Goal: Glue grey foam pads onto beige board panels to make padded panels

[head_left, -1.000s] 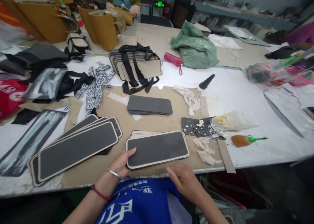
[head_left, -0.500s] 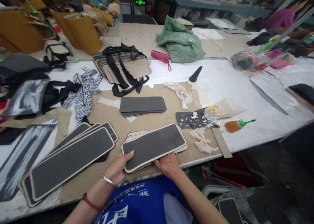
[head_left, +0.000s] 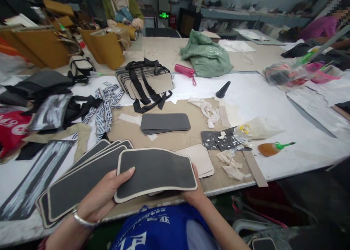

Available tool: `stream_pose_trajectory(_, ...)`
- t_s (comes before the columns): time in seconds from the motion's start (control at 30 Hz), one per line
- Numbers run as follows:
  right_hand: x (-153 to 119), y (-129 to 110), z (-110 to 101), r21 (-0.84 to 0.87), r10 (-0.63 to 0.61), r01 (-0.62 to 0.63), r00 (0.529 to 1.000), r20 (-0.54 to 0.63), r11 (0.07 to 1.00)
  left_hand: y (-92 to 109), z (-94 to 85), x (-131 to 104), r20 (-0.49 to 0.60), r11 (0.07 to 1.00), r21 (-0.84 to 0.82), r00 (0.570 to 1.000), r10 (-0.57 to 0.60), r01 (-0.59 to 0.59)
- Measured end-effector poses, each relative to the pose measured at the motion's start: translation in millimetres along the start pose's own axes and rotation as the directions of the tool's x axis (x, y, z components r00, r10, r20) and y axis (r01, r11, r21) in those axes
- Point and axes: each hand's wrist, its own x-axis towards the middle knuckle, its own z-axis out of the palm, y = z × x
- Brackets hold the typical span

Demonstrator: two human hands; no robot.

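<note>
The left hand (head_left: pixel 105 191) pinches the left end of a pale-bordered grey panel (head_left: pixel 155 169), thumb on top. The right hand (head_left: pixel 194 194) touches its right end; I cannot tell how its partly hidden fingers close. The panel bends slightly at the table's near side, right of fanned panels (head_left: pixel 79 186), nearer than dark grey sheets (head_left: pixel 165 122).

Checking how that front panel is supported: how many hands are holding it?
2: the left hand grips the panel at its left end; the right hand holds the right end. Both are partly hidden by it.
</note>
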Motion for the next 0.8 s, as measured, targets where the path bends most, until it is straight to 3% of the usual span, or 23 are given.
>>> stream_pose_trajectory(0.07,-2,6,-2,0.105,0.169,-0.159,0.981,-0.091,0.982,-10,-8.4,13,-0.011,1.000,0.022,1.000,0.013,-0.013)
stream_pose_trajectory(0.13,-3,10,-12,0.293,0.387,-0.339,0.914,-0.124,0.894,-21,-16.8,29,-0.005,0.999,0.044,1.000,0.029,-0.029)
stream_pose_trajectory(0.23,3,10,-38,0.641,0.615,-0.493,0.788,0.041,0.588,-38,-27.9,48,0.023,0.996,0.053,0.997,0.069,-0.070)
stream_pose_trajectory(0.3,10,10,-55,0.745,0.640,-0.532,0.745,0.186,0.403,-46,-32.3,58,0.033,0.994,0.062,0.996,0.087,-0.089)
stream_pose_trajectory(0.33,14,11,-61,0.747,0.641,-0.552,0.734,0.223,0.371,-50,-33.3,62,0.035,0.993,0.070,0.995,0.092,-0.094)
stream_pose_trajectory(0.43,24,15,-66,0.661,0.664,-0.603,0.718,0.206,0.447,-57,-32.1,71,0.016,0.993,0.064,0.995,0.102,-0.102)
stream_pose_trajectory(0.63,29,17,-51,0.365,0.653,-0.616,0.757,0.027,0.698,-63,-27.4,78,-0.103,0.986,0.001,0.981,0.164,-0.164)
stream_pose_trajectory(0.8,27,11,-47,0.272,0.620,-0.579,0.778,-0.098,0.769,-67,-30.6,82,-0.139,0.975,0.032,0.965,0.222,-0.219)
